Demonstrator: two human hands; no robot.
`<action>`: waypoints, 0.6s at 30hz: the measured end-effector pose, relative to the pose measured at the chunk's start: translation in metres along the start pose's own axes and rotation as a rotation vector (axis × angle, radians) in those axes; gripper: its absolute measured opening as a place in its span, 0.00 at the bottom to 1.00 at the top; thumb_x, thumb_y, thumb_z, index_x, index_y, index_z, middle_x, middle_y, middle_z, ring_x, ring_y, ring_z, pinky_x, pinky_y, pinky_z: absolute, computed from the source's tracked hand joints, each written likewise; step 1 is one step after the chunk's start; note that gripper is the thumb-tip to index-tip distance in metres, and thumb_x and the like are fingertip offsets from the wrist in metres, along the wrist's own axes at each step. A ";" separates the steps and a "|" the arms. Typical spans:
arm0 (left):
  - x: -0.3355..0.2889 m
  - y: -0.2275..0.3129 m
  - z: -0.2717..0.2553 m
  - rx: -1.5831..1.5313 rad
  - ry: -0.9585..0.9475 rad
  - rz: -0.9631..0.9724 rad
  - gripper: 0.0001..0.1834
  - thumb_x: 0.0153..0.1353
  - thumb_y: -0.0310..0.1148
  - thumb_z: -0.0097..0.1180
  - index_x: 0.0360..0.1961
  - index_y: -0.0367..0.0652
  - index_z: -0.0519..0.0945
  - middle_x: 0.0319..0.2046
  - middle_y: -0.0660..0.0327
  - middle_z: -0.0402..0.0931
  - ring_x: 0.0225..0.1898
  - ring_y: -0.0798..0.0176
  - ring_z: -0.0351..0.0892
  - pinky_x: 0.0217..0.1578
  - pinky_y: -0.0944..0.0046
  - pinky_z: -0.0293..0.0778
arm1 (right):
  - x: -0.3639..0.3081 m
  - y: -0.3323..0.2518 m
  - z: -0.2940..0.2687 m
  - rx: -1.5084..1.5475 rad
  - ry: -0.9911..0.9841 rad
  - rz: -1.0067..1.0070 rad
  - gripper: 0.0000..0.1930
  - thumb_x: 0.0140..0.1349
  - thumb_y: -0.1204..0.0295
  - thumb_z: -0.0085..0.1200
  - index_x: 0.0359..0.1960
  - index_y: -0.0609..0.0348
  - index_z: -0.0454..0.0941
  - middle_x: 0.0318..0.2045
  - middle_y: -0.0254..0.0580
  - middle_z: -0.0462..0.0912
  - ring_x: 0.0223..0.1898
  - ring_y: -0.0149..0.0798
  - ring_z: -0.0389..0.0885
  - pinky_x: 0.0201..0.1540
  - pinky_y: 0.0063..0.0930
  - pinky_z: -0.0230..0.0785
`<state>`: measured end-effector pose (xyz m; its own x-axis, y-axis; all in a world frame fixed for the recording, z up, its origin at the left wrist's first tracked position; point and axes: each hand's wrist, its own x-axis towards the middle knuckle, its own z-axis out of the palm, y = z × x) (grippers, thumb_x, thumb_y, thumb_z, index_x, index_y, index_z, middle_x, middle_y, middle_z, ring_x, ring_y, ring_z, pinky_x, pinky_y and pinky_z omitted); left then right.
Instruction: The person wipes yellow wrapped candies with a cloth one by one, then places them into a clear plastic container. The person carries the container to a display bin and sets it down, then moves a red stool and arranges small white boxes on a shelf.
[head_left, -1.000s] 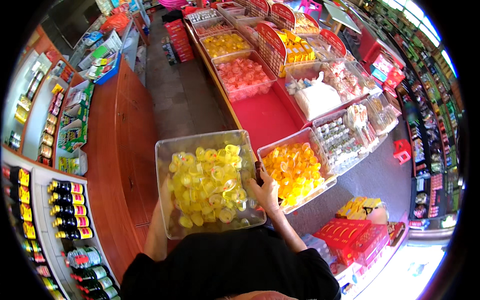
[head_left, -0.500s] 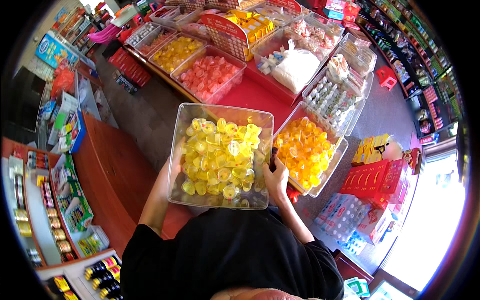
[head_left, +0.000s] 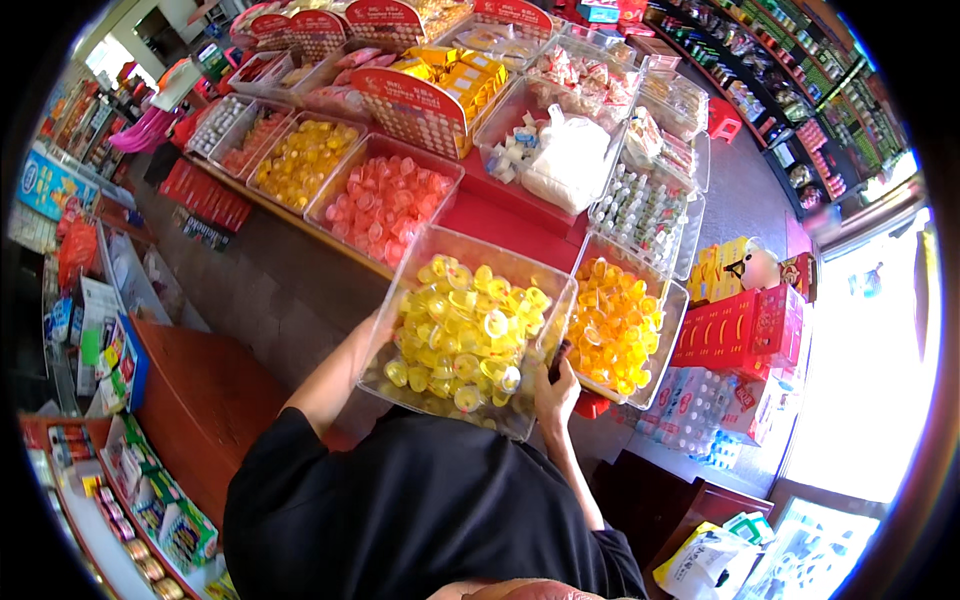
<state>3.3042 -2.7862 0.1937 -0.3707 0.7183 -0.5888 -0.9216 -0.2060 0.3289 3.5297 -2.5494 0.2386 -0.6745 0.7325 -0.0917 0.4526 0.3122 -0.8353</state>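
A clear plastic bin (head_left: 385,370) full of yellow jelly cups (head_left: 470,325) is held in front of my chest, tilted a little. My left hand (head_left: 380,325) grips its left side, with the fingers mostly hidden by the wall. On the right side, my right hand (head_left: 556,392) is closed at the bin's wall, and a small dark object (head_left: 560,357) shows at its fingers; I cannot make out its kind. Right beside this hand stands a bin of orange jelly cups (head_left: 612,325). Just beyond the held bin is a bin of pink jelly cups (head_left: 385,205).
A bare red strip (head_left: 515,232) of the display stand lies ahead, between the pink cups and a bin with a white bag (head_left: 570,165). A brown counter (head_left: 205,385) is at left. Red boxes (head_left: 715,335) and bottle packs (head_left: 685,405) stand on the right.
The held bin has come nearer the display stand and turned slightly, its far edge now by the red strip. Both hands have stayed on it.
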 end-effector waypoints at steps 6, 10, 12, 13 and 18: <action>0.049 0.023 -0.023 0.025 -0.057 -0.199 0.33 0.62 0.57 0.36 0.61 0.46 0.61 0.56 0.49 0.66 0.53 0.45 0.69 0.49 0.44 0.69 | -0.009 -0.010 0.036 -0.105 0.183 0.053 0.11 0.52 0.67 0.55 0.30 0.65 0.75 0.21 0.54 0.76 0.23 0.50 0.77 0.30 0.35 0.68; 0.066 0.027 -0.038 0.033 -0.085 -0.306 0.34 0.61 0.58 0.36 0.61 0.46 0.61 0.56 0.49 0.66 0.53 0.45 0.69 0.49 0.44 0.69 | -0.013 -0.008 0.057 -0.146 0.283 0.059 0.12 0.50 0.67 0.55 0.30 0.64 0.75 0.22 0.55 0.77 0.25 0.52 0.78 0.31 0.37 0.69; 0.071 0.031 -0.045 0.027 -0.097 -0.345 0.34 0.61 0.58 0.37 0.61 0.46 0.61 0.56 0.49 0.65 0.53 0.45 0.69 0.49 0.43 0.69 | -0.012 -0.015 0.060 -0.245 0.259 0.128 0.11 0.50 0.67 0.55 0.29 0.64 0.75 0.23 0.56 0.78 0.26 0.52 0.79 0.31 0.38 0.69; 0.072 0.031 -0.049 0.021 -0.096 -0.359 0.34 0.61 0.58 0.37 0.61 0.46 0.61 0.56 0.48 0.65 0.53 0.44 0.69 0.49 0.43 0.69 | -0.010 -0.007 0.063 -0.267 0.251 0.139 0.11 0.50 0.68 0.54 0.29 0.65 0.75 0.23 0.56 0.78 0.26 0.53 0.79 0.31 0.39 0.69; 0.074 0.035 -0.057 0.024 -0.101 -0.420 0.35 0.61 0.59 0.37 0.61 0.46 0.61 0.56 0.48 0.65 0.53 0.44 0.69 0.49 0.43 0.69 | -0.012 0.007 0.078 -0.270 0.308 0.100 0.12 0.49 0.68 0.54 0.30 0.65 0.75 0.24 0.57 0.78 0.28 0.55 0.79 0.32 0.42 0.69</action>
<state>3.2375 -2.7779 0.1192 0.0503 0.7982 -0.6003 -0.9867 0.1326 0.0936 3.4959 -2.6035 0.1913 -0.4318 0.9013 0.0355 0.6715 0.3475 -0.6544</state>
